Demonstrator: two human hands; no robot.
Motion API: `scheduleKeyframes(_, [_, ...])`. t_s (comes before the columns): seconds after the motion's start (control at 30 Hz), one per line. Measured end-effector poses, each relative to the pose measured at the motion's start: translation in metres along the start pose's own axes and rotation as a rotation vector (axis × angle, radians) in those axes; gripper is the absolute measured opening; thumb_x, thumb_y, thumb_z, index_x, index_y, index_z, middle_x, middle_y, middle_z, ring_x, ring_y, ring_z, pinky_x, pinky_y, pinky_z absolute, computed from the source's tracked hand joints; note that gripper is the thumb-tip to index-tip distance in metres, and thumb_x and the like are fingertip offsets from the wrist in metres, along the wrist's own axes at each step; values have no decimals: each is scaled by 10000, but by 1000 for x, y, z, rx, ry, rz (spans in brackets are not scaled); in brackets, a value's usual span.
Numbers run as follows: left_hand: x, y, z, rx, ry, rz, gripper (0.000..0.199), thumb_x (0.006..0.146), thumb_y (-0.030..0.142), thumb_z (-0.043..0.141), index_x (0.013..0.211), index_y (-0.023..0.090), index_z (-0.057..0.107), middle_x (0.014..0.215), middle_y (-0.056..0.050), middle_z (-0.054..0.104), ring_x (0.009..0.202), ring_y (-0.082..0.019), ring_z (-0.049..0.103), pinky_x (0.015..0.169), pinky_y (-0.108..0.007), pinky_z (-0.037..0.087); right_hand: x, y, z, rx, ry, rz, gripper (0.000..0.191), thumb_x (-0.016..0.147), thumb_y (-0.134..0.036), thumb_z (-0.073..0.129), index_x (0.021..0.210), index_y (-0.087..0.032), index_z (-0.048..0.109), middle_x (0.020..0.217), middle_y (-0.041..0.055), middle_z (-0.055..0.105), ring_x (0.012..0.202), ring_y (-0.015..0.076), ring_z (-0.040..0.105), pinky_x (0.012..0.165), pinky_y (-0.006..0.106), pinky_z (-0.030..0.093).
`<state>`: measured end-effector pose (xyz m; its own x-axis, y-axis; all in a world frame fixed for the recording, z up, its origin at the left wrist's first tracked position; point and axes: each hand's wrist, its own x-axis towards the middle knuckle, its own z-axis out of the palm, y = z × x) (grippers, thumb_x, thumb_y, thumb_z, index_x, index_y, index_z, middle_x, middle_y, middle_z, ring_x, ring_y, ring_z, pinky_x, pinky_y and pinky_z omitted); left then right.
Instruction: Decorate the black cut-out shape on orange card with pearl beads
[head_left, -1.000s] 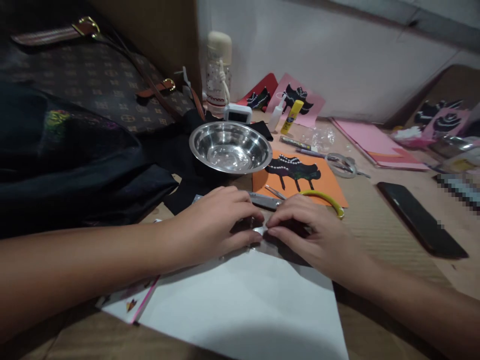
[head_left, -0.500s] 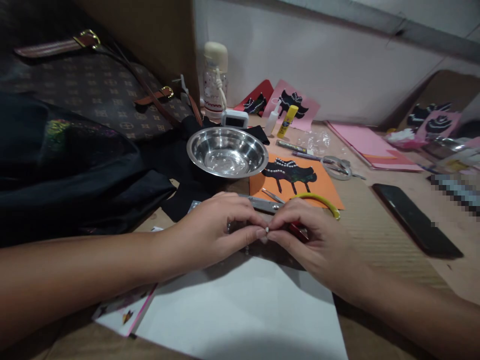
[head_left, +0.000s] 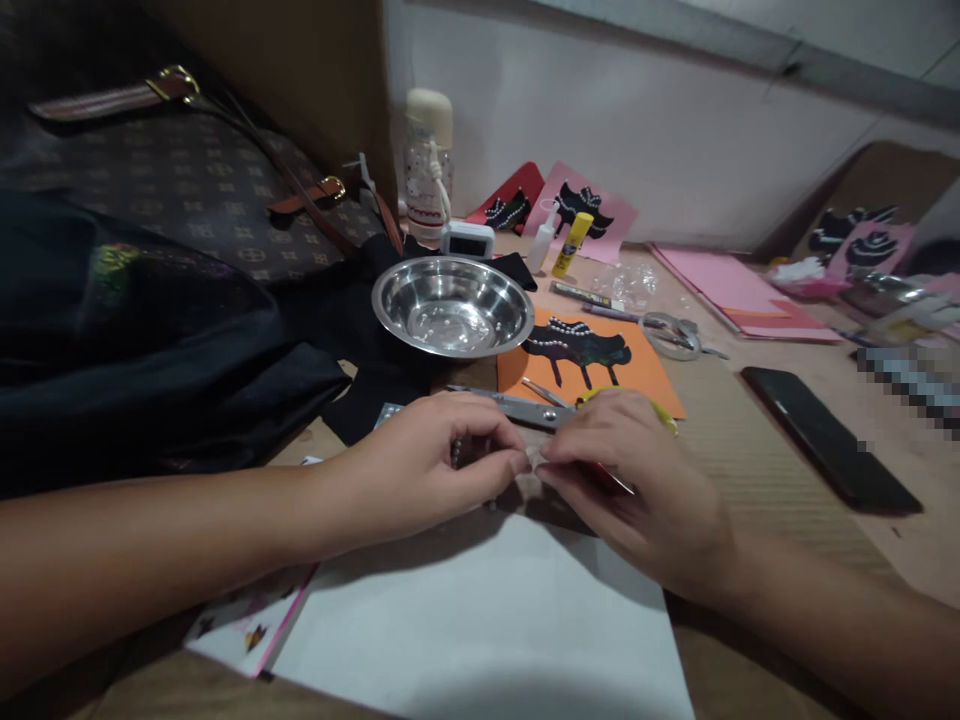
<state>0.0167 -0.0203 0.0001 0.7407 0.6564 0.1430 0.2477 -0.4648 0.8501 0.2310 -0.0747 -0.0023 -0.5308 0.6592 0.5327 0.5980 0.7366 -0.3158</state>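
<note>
My left hand (head_left: 442, 450) is closed in a pinch, thumb against forefinger. A string of small pearl-like beads (head_left: 456, 452) shows inside its curled fingers, and a few beads hang below the thumb. Just to the right, my right hand (head_left: 637, 480) has its thumb and forefinger drawn together, facing the left fingertips across a small gap. What lies in the right fingertips is too small to make out. Scissors with yellow handles (head_left: 550, 415) lie behind both hands, partly covered. Beneath the hands is a white sheet of paper (head_left: 480, 620). Something red shows under the right palm.
Behind the hands stands a steel bowl (head_left: 390, 310) with small beads in it. An orange card (head_left: 660, 385) carries a black beaded cutout. A phone (head_left: 829, 440) lies at the right. A glue stick (head_left: 572, 245), a bottle (head_left: 429, 165) and a patterned bag (head_left: 225, 190) stand further back.
The fingertips of both hands, which met around a small white bead, have come slightly apart. My right hand has turned a little, and the bead no longer shows between them.
</note>
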Motion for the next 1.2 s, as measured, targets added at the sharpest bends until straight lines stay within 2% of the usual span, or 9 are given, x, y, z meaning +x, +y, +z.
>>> scheduleKeyframes(0.1, [0, 1, 0, -20, -11, -5, 140, 895, 175, 601, 795, 174, 700, 749, 31, 660, 746, -116, 589, 695, -213, 429, -1, 1, 0, -118, -15, -102, 54, 957, -145, 630, 959, -194, 607, 851, 10, 704, 811, 181, 551, 778, 364, 404])
scheduleKeyframes(0.17, [0, 1, 1, -23, -16, -4, 140, 889, 171, 598, 783, 170, 690, 744, 32, 661, 745, -115, 586, 695, -209, 430, -2, 1, 0, -149, -16, -119, 47, 954, -157, 640, 973, -193, 617, 864, 14, 717, 814, 188, 551, 774, 372, 407])
scheduleKeyframes(0.7, [-3, 0, 3, 91, -6, 36, 125, 883, 193, 620, 783, 162, 688, 745, 17, 667, 760, -134, 604, 715, -239, 430, -1, 0, 1, -256, -45, -158, 107, 916, -115, 617, 915, -219, 593, 816, 3, 726, 781, 198, 581, 783, 396, 422])
scheduleKeyframes(0.93, [-3, 1, 4, 51, -3, 43, 111, 884, 184, 629, 906, 175, 738, 871, -2, 703, 845, -144, 628, 773, -248, 455, 0, 0, 2, -221, -53, -128, 128, 904, -75, 596, 881, -198, 571, 778, 4, 693, 795, 193, 539, 779, 387, 406])
scheduleKeyframes(1.2, [-2, 4, 3, -188, -42, -137, 121, 875, 177, 622, 892, 180, 742, 840, 27, 743, 796, -120, 662, 713, -192, 492, 1, 2, 3, -216, -98, -65, 133, 932, -122, 585, 828, -204, 583, 733, -12, 659, 773, 179, 523, 763, 361, 365])
